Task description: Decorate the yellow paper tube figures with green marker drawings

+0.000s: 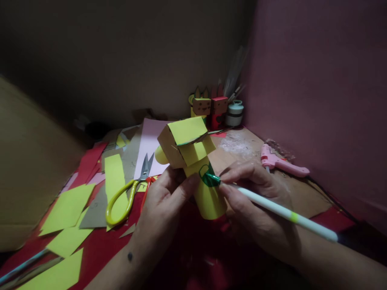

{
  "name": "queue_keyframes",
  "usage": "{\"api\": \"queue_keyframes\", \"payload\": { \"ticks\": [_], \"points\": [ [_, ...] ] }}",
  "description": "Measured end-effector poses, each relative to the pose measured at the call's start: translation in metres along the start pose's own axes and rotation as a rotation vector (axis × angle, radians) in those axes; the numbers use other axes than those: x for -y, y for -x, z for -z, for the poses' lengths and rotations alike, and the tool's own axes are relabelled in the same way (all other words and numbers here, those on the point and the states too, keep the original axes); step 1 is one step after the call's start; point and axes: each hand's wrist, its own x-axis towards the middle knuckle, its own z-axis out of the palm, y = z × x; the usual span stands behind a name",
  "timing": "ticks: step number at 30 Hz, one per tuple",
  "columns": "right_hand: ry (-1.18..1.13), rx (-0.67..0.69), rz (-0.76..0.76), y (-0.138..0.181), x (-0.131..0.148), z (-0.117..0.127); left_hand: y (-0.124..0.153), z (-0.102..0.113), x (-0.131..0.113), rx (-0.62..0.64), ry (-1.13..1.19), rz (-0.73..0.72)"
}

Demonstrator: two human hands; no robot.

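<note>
My left hand (166, 197) grips a yellow paper figure (210, 203), a rolled tube body topped by a box-shaped cardboard head with yellow paper on it. Its thumb presses on the tube's side. Between the fingertips of my right hand (256, 197) is a white marker (272, 205) with a green tip end, its point touching the tube. A green heart-like outline, partly filled in, shows on the tube under the tip. Left of my left hand lie scissors (121, 205) with one yellow and one red handle, blades apart.
Yellow paper pieces (69, 207), red paper (89, 161) and a pink sheet (152, 139) cover the left side. A pink glue gun (282, 163) lies at the right by the wall. Two small paper animal figures (202, 106) and a pale blue pot (234, 113) stand at the back.
</note>
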Motion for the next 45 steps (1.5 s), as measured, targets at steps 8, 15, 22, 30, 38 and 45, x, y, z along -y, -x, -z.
{"api": "queue_keyframes", "payload": {
  "ticks": [8, 15, 22, 30, 38, 45],
  "points": [
    [0.113, -0.065, 0.083, -0.0036, 0.0024, 0.0011, 0.0006, 0.0014, 0.0009, 0.005, 0.007, 0.007],
    [0.089, -0.051, 0.075, -0.0054, 0.0042, -0.0002, -0.0001, -0.001, 0.0001, 0.015, 0.02, -0.005],
    [0.053, -0.051, 0.043, -0.0057, 0.0046, -0.0005, 0.0014, -0.0003, -0.0005, 0.005, 0.022, 0.014],
    [0.041, 0.001, 0.013, -0.0005, -0.0023, 0.0028, -0.0002, 0.0005, 0.0015, -0.016, 0.006, 0.01],
    [-0.029, 0.049, -0.058, -0.0003, 0.0025, -0.0016, -0.0005, 0.0022, 0.0031, -0.014, 0.004, 0.025],
    [-0.01, 0.055, -0.004, -0.0025, 0.0004, -0.0013, -0.0009, 0.0013, 0.0017, -0.036, -0.011, 0.021]
  ]
}}
